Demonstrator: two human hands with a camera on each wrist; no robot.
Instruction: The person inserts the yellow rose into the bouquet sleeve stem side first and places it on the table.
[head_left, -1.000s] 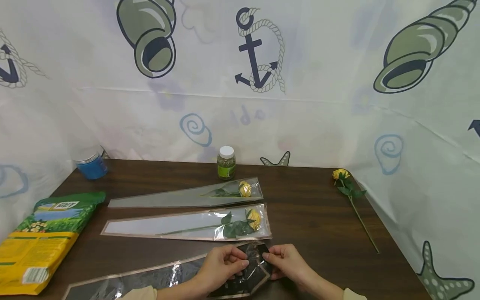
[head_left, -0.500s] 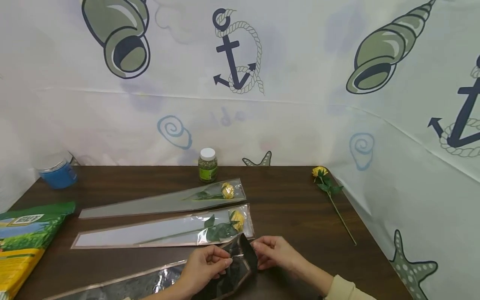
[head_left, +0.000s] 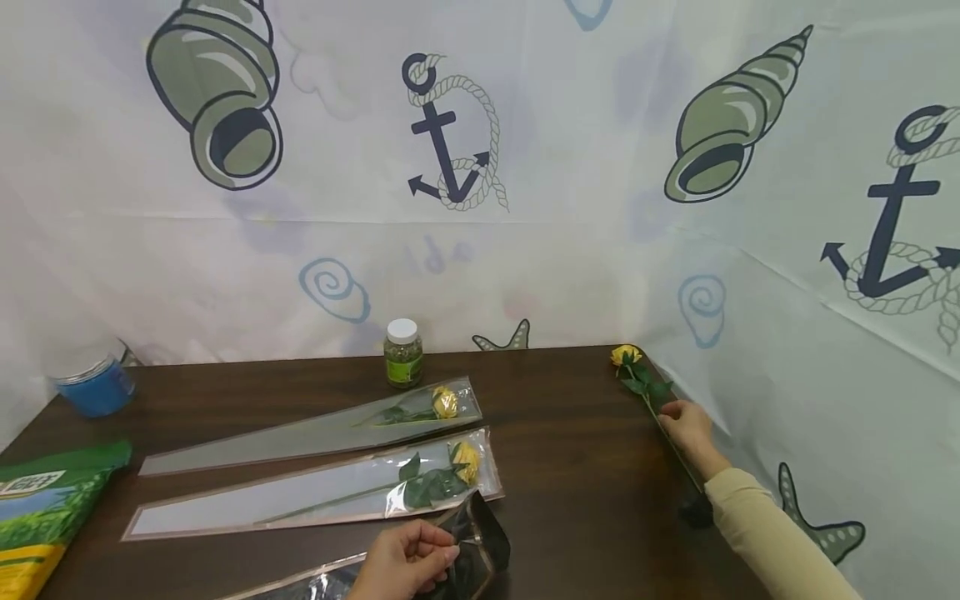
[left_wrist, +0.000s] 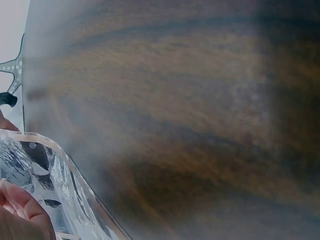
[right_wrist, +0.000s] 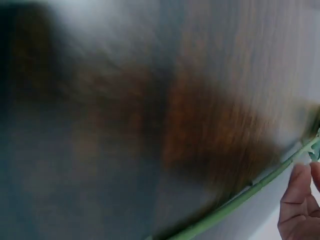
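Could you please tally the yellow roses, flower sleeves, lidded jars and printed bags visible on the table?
Yellow roses: 3
Flower sleeves: 3
Lidded jars: 2
Printed bag: 1
Total: 9

2 hands here, pretty far apart. The left hand (head_left: 408, 558) sits low in the head view, back of the hand up, thumb and fingers bent in a pinch, with the wrist cut off by the bottom edge. The right hand (head_left: 688, 435) is way over to the right and further forward, fingertips aimed left. That arm's stretched out, cream sleeve (head_left: 772, 529) down close to the wrist. Right wrist cam catches bent fingers at the edge, can't tell if they're fully closed tbh.
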